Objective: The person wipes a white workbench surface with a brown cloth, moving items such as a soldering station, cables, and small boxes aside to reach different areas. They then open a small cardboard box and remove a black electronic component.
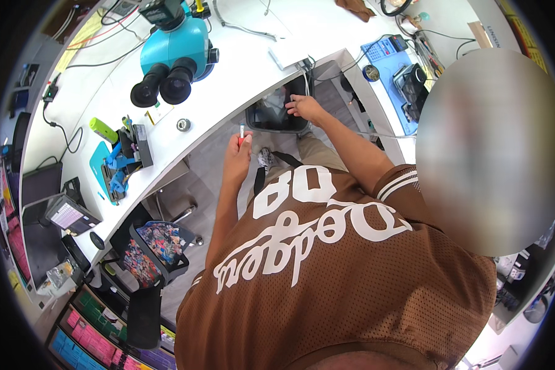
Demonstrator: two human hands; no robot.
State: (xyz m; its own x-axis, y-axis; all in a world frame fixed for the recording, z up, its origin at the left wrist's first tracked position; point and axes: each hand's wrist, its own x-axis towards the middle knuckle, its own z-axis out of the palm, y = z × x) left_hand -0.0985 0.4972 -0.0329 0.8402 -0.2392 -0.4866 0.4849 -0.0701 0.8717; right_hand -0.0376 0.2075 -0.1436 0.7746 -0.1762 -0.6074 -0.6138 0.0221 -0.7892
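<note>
My left hand (239,151) is closed around a small slim red-and-white object (242,132), whose pale tip sticks up past the fingers; its exact kind is too small to make out. Over the right part of a black bin (277,130) under the desk edge reaches my right hand (303,107). Its fingers are spread and I see nothing held in them. Inside the bin are a dark liner and some pale crumpled material (283,98).
On the curved white desk (228,80) stand a teal microscope (176,52), a small round metal container (183,125) and a tool holder (129,148). A blue mat (388,77) lies at the right. An office chair (154,253) stands lower left. A blurred oval covers the far right.
</note>
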